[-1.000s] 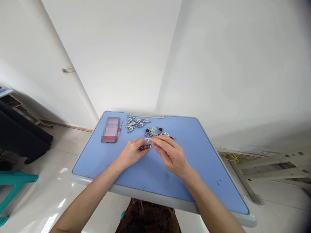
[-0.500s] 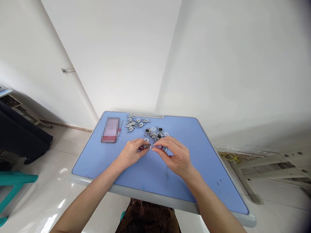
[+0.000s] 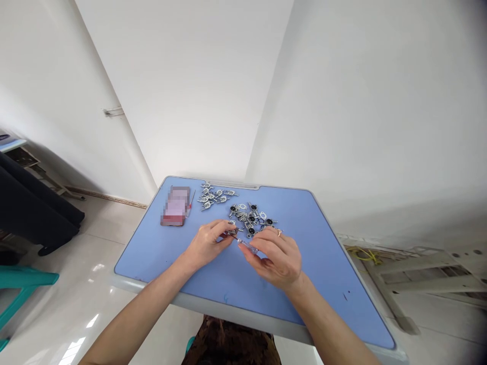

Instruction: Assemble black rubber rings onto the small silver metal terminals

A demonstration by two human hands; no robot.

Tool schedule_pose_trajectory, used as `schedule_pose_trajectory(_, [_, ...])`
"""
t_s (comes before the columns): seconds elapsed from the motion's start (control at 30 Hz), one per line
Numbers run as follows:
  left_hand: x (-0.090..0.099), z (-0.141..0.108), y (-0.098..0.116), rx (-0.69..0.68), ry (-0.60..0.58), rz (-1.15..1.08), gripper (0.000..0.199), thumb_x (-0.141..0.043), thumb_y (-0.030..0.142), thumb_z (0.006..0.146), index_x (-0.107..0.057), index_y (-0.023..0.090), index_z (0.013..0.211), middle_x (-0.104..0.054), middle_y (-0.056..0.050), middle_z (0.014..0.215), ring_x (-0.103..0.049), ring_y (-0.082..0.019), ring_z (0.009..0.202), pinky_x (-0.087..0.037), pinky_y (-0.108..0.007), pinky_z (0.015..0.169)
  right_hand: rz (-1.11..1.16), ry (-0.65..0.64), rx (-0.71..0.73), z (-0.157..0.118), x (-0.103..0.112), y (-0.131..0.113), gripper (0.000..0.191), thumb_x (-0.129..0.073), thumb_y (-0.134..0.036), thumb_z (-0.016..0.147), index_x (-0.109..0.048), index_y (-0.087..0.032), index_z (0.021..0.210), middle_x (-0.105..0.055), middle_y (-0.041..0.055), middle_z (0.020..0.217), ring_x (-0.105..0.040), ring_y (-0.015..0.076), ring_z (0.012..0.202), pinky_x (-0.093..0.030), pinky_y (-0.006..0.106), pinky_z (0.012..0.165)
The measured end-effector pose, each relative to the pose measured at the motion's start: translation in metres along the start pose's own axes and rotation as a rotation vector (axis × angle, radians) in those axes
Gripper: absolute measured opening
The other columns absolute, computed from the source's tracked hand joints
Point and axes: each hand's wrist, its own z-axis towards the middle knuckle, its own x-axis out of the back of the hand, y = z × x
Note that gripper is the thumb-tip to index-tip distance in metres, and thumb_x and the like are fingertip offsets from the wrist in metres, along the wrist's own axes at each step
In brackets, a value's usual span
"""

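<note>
My left hand pinches a small metal fitting between thumb and fingers, just in front of a pile. In my right hand is a small screwdriver with a clear handle, its thin shaft pointing left at the fitting. Whether the tip touches the fitting, I cannot make out. Right behind both hands lies a pile of metal parts with black round caps and flat oval plates. Farther left sits a second group of similar silver fittings, without black caps.
A phone with a blurred screen lies on the blue table at left, a thin red-and-clear tool beside it. White walls stand behind. A teal stool is on the floor at left, a metal frame at right.
My right hand has turned and drawn slightly down and right, so the screwdriver now slants and shows more clearly. More of the capped pile is uncovered. The view has shifted slightly.
</note>
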Motion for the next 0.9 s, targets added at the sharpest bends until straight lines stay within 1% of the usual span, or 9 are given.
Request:
schedule_pose_trajectory(0.1, [0.001, 0.001, 0.001, -0.022, 0.009, 0.013, 0.022, -0.052, 0.012, 0.083, -0.059, 0.018, 0.103, -0.067, -0.006, 0.094, -0.066, -0.012, 0.076, -0.057, -0.023, 0.067, -0.057, -0.016, 0.045, -0.002, -0.001, -0.002, 0.017, -0.068, -0.012, 0.073, -0.054, -0.020, 0.078, -0.059, 0.0008, 0.062, -0.051, 0.0114, 0.053, -0.040, 0.024, 0.048])
schedule_pose_trajectory(0.17, [0.002, 0.002, 0.003, -0.023, 0.028, 0.006, 0.022, -0.052, 0.012, 0.083, -0.058, 0.019, 0.103, -0.067, -0.004, 0.091, -0.065, -0.012, 0.076, -0.057, -0.023, 0.067, -0.072, -0.053, 0.063, -0.004, 0.000, -0.003, 0.017, -0.066, -0.011, 0.075, -0.057, -0.019, 0.087, -0.062, 0.0025, 0.066, -0.054, 0.0117, 0.054, -0.040, 0.024, 0.049])
schedule_pose_trajectory(0.23, [0.002, 0.003, 0.004, -0.017, 0.043, -0.009, 0.022, -0.053, 0.012, 0.083, -0.058, 0.019, 0.103, -0.067, -0.003, 0.089, -0.065, -0.011, 0.075, -0.056, -0.022, 0.067, -0.071, -0.084, 0.067, -0.005, 0.001, -0.004, 0.023, -0.062, -0.009, 0.077, -0.058, -0.020, 0.097, -0.064, 0.0030, 0.069, -0.055, 0.0119, 0.055, -0.041, 0.024, 0.050])
schedule_pose_trajectory(0.3, [0.002, 0.003, 0.004, -0.013, 0.056, -0.011, 0.023, -0.053, 0.012, 0.083, -0.058, 0.019, 0.104, -0.067, -0.004, 0.090, -0.065, -0.011, 0.076, -0.057, -0.022, 0.067, -0.057, -0.099, 0.068, -0.005, 0.003, -0.004, 0.028, -0.058, -0.008, 0.080, -0.058, -0.023, 0.104, -0.063, 0.0012, 0.067, -0.055, 0.0116, 0.054, -0.040, 0.024, 0.050])
schedule_pose_trajectory(0.37, [0.001, 0.002, 0.002, -0.009, 0.067, -0.001, 0.023, -0.054, 0.012, 0.083, -0.058, 0.019, 0.104, -0.067, -0.004, 0.092, -0.065, -0.012, 0.077, -0.057, -0.023, 0.068, -0.027, -0.117, 0.067, -0.005, 0.004, -0.004, 0.028, -0.057, -0.009, 0.081, -0.057, -0.023, 0.105, -0.061, 0.0002, 0.065, -0.054, 0.0114, 0.053, -0.039, 0.024, 0.049])
schedule_pose_trajectory(0.47, [0.000, 0.001, -0.002, 0.000, 0.089, 0.014, 0.022, -0.056, 0.013, 0.082, -0.059, 0.019, 0.103, -0.067, -0.004, 0.093, -0.066, -0.012, 0.079, -0.057, -0.023, 0.068, 0.022, -0.184, 0.086, -0.004, 0.005, -0.006, 0.024, -0.056, -0.008, 0.081, -0.057, -0.018, 0.103, -0.063, 0.0034, 0.069, -0.056, 0.0133, 0.058, -0.040, 0.026, 0.050])
schedule_pose_trajectory(0.57, [0.000, 0.001, -0.004, 0.008, 0.109, 0.018, 0.022, -0.057, 0.013, 0.082, -0.060, 0.019, 0.103, -0.067, -0.005, 0.096, -0.066, -0.012, 0.080, -0.057, -0.021, 0.067, 0.007, -0.254, 0.105, -0.004, 0.007, -0.008, 0.023, -0.051, -0.007, 0.082, -0.055, -0.016, 0.103, -0.065, 0.0052, 0.071, -0.058, 0.0152, 0.062, -0.040, 0.028, 0.052])
schedule_pose_trajectory(0.73, [-0.001, 0.000, -0.004, -0.015, 0.108, 0.037, 0.023, -0.057, 0.012, 0.081, -0.060, 0.019, 0.103, -0.068, -0.004, 0.095, -0.066, -0.012, 0.081, -0.058, -0.021, 0.067, -0.044, -0.216, 0.067, -0.004, 0.006, -0.014, 0.017, -0.052, -0.011, 0.086, -0.055, -0.018, 0.102, -0.068, 0.0031, 0.071, -0.059, 0.0138, 0.059, -0.039, 0.028, 0.051])
schedule_pose_trajectory(0.9, [-0.002, 0.000, -0.001, -0.009, 0.085, 0.025, 0.020, -0.057, 0.013, 0.082, -0.061, 0.020, 0.101, -0.068, -0.004, 0.094, -0.066, -0.011, 0.077, -0.058, -0.022, 0.067, -0.098, -0.151, 0.068, -0.006, 0.004, -0.016, 0.015, -0.062, -0.019, 0.084, -0.055, -0.019, 0.097, -0.065, 0.0007, 0.064, -0.057, 0.0122, 0.053, -0.041, 0.026, 0.050])
